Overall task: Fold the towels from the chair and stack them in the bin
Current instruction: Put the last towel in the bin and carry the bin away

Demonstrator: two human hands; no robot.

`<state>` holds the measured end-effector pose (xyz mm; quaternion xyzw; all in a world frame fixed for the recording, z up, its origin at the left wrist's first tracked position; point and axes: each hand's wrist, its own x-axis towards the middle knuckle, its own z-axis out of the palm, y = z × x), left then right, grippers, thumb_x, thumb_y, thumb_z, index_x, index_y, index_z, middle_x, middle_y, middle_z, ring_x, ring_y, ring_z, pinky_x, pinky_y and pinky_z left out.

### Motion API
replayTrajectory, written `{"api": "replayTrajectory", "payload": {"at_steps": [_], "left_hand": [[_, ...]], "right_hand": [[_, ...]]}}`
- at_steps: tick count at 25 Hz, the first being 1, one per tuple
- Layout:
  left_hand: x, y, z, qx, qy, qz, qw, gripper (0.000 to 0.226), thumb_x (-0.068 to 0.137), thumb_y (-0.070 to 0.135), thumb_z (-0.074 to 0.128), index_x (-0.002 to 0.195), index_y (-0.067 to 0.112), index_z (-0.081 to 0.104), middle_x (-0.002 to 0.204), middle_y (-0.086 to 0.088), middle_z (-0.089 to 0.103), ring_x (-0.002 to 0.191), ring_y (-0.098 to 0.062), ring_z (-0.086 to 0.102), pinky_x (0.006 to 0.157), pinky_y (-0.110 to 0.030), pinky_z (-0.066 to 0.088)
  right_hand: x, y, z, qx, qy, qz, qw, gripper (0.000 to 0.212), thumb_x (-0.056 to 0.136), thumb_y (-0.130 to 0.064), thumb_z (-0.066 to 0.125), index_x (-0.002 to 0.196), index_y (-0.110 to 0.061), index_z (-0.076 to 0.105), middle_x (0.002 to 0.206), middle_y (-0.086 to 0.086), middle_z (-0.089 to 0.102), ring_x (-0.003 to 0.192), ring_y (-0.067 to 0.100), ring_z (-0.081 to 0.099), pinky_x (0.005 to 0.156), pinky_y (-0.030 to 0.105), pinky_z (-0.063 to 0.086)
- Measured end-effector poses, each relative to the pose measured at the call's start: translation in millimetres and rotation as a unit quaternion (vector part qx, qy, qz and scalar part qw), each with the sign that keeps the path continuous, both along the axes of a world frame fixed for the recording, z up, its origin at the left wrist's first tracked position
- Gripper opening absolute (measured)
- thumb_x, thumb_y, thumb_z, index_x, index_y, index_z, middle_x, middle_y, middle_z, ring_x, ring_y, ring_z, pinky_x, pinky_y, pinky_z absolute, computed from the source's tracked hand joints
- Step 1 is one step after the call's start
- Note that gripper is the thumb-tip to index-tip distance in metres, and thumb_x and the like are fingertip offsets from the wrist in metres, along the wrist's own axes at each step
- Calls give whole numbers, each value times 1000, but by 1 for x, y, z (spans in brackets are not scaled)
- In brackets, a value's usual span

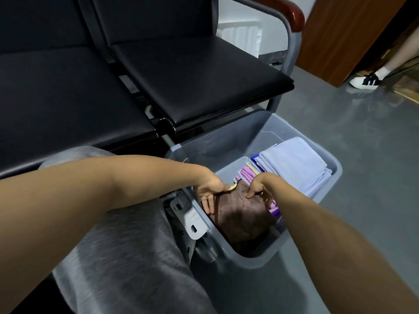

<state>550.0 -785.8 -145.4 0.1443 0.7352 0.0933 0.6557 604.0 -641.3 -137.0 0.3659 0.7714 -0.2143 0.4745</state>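
Left hand (pixel 209 192) and right hand (pixel 257 185), lower centre of frame, each pinch the top edge of the brown towel (pixel 244 216), which sits inside the bin. Chair (pixel 192 75) fills the upper left. Bin (pixel 226 137) is crowded, with the lilac stack (pixel 294 166) filling its right side. Risk: the brown towel looks bunched, so pressing it down may undo its fold or drag the pink towels (pixel 246 174) askew.

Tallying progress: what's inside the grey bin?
The left hand and right hand hold a brown towel at its near end; beyond lie folded pink, yellow and blue towels and a lavender towel. What lies under them is covered.
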Motion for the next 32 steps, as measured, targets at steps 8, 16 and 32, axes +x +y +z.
{"api": "replayTrajectory", "payload": {"at_steps": [8, 16, 32], "left_hand": [[-9, 13, 1, 62, 248, -176, 951, 62, 99, 47, 33, 137, 0, 41, 140, -18, 43, 123, -33, 47, 103, -42, 40], [-53, 34, 50, 115, 331, -244, 904, 23, 93, 20, 47, 105, 4, 59, 104, -14, 52, 89, -25, 51, 83, -35, 43], [-77, -9, 79, 96, 390, -233, 886, 54, 99, 29, 41, 141, -3, 27, 142, -18, 40, 115, -29, 49, 81, -28, 40]], "right_hand": [[-16, -21, -4, 64, 110, 85, 988, 29, 96, -13, 42, 118, -2, 56, 128, 15, 48, 99, 25, 54, 83, 35, 46], [-38, -43, -3, 64, 427, -105, 896, 24, 90, -4, 47, 113, -8, 52, 93, 13, 55, 72, 21, 49, 59, 29, 35], [-49, -69, 16, 134, 444, -123, 877, 44, 90, -3, 42, 134, -4, 40, 132, 18, 51, 121, 33, 49, 90, 31, 40]]}}
